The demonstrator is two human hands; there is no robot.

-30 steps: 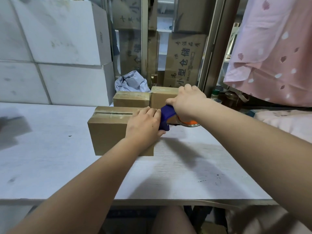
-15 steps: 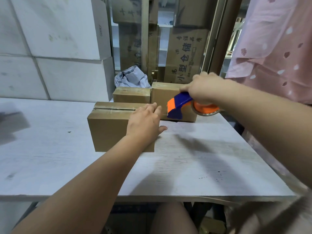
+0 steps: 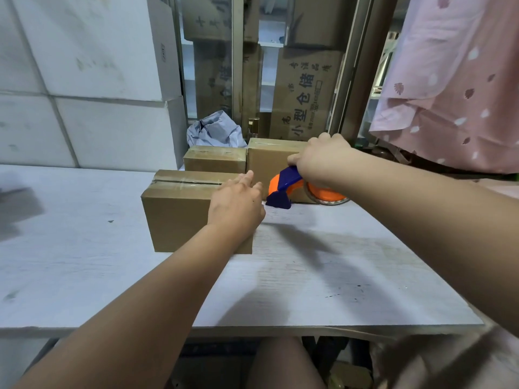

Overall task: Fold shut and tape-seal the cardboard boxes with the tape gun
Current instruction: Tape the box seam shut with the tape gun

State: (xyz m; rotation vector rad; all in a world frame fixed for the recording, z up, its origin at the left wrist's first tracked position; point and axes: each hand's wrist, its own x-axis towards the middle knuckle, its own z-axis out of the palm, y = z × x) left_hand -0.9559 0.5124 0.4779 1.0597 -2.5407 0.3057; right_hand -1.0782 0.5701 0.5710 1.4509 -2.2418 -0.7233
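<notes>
Closed and taped along its top seam, a long brown cardboard box [image 3: 177,217] is seen near the middle of the pale grey wood-grain bench [image 3: 309,276]. On the box's right end the left hand [image 3: 237,204] is laid with fingers straight, nothing gripped. The handle of a blue-and-orange plastic tape gun [image 3: 282,184] is gripped by the right hand [image 3: 323,158], fingers curled round it. The gun is held just right of that box, blue nose down at the bench; contact cannot be told. Toward the far edge, a low brown cardboard box [image 3: 214,163] and a taller brown cardboard box [image 3: 268,157] are set side by side, touching.
</notes>
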